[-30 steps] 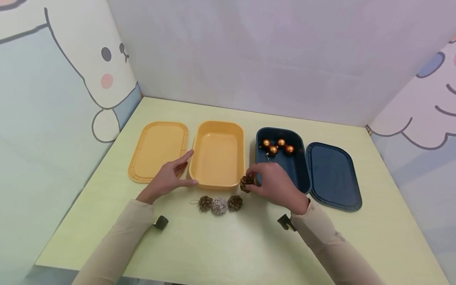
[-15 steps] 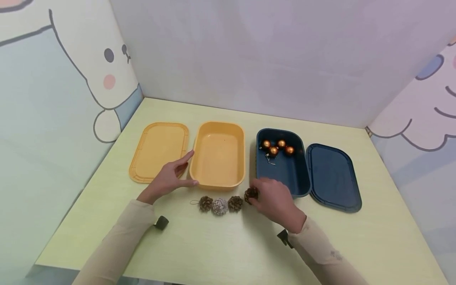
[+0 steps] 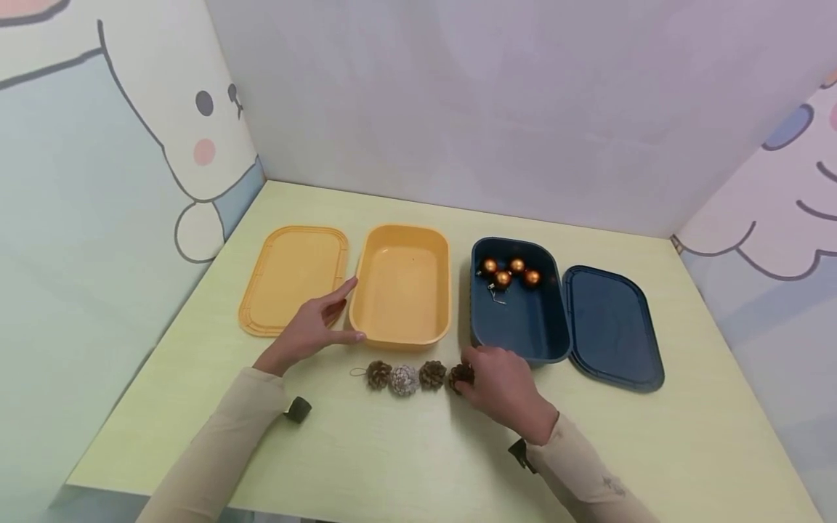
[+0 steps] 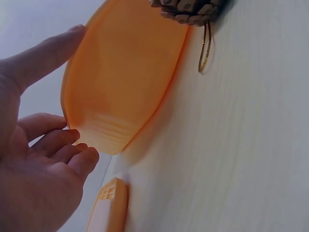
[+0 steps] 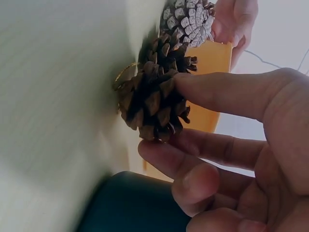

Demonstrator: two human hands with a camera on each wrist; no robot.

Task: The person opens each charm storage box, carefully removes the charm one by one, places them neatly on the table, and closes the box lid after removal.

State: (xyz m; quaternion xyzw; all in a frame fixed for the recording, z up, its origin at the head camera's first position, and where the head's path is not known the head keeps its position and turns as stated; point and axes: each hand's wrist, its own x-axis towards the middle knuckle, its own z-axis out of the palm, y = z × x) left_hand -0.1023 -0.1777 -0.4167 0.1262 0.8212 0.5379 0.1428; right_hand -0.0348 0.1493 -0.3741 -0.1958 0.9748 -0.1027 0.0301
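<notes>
A brown pine cone [image 5: 152, 104] is pinched between the thumb and fingers of my right hand [image 3: 503, 385], low over the table at the right end of a row. That row holds another brown pine cone [image 3: 432, 375], a whitish one [image 3: 404, 380] and a brown one [image 3: 378, 374] with a thin loop. My left hand [image 3: 310, 330] touches the left rim of the yellow box [image 3: 400, 343], thumb and fingers spread apart. Inside the dark blue box [image 3: 519, 327] lie several shiny copper-coloured baubles [image 3: 502, 280].
A yellow lid [image 3: 294, 280] lies flat left of the yellow box. To the right of the blue box lies a dark blue lid [image 3: 613, 327], touching or nearly touching it. Walls [image 3: 458, 109] close off the table's back and sides.
My right hand has come down toward the near side with its pine cone, from beside the yellow box's corner to the row's right end. The left hand has stayed put.
</notes>
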